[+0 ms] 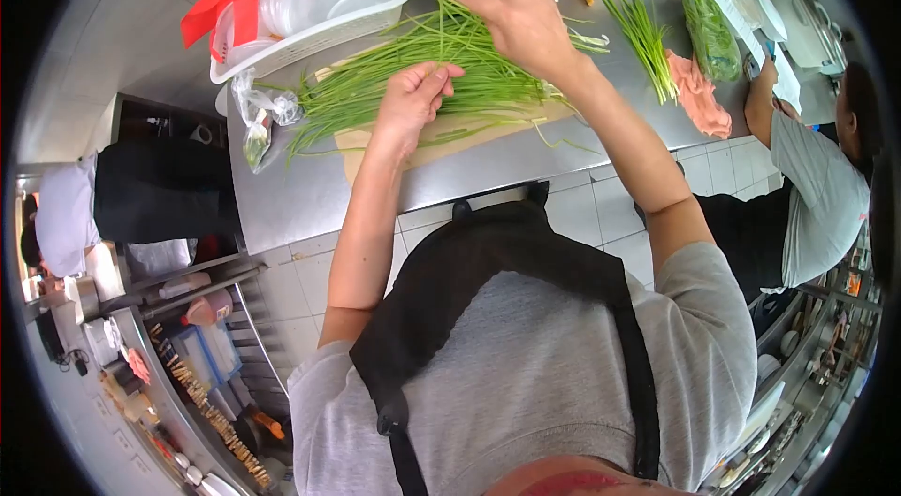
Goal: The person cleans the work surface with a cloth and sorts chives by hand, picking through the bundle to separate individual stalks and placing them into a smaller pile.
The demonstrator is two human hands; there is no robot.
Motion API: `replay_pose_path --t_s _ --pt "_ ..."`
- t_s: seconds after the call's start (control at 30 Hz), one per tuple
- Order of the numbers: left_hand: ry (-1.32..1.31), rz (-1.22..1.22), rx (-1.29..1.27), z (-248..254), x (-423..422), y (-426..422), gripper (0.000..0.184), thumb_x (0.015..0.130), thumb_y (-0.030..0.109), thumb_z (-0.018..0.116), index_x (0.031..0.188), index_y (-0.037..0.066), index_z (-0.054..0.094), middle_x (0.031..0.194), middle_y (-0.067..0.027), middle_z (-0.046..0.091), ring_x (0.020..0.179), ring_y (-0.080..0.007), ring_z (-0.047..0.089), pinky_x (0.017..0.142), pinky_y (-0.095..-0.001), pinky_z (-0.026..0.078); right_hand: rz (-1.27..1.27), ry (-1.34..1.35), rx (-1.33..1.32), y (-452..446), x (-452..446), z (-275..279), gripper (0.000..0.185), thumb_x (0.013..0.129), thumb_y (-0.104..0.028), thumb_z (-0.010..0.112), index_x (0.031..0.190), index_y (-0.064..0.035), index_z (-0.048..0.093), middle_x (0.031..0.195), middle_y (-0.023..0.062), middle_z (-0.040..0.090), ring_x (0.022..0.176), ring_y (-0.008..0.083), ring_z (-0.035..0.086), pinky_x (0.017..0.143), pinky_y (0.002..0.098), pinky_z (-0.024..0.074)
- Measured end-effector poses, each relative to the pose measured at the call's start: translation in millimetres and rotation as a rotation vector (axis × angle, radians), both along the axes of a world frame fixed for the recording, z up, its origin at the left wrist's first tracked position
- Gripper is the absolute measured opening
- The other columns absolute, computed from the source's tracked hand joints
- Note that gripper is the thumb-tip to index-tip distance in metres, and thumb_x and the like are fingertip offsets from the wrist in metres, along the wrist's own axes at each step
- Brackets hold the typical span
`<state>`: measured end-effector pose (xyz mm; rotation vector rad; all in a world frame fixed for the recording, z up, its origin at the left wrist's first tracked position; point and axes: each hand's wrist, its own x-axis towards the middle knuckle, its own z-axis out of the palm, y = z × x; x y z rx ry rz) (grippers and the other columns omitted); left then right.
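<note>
A wide pile of green onions point(361, 88), long and thin, covers the middle of the steel table. My left hand point(413, 102) is closed at the near side of the pile, with thumb and index finger pinched on a green onion stalk point(441, 44) that runs up and away. Above the pile, my right hand point(521, 17) has its thumb and fingers curved but apart, close to the upper part of thin stalks. Whether its fingertips touch a stalk is hard to make out. Brown paper point(427, 155) lies partly beneath the pile.
A white basket point(310, 47) of plastic containers stands at the back left, beside a knotted plastic bag point(255, 125). Rightward lie a green onion bunch point(648, 45), a pink cloth point(699, 97) and bagged greens point(710, 31). A co-worker point(817, 177) stands at the right.
</note>
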<state>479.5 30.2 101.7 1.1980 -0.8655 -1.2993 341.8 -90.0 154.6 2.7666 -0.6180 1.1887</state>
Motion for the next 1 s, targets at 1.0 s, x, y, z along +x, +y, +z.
replay_pose_path --t_s 1.0 --pt "0.847 0.048 -0.082 -1 -3 -9 0.022 0.087 0.023 0.045 0.098 0.006 0.051 0.098 -0.0135 0.054 0.094 -0.025 0.052 0.076 -0.0358 0.045 -0.255 0.038 0.087 24 -10 -22 0.021 0.073 -0.011 0.058 0.094 -0.0101 0.062 0.097 0.006 0.057 0.09 0.0186 0.052 0.075 0.0355 0.0401"
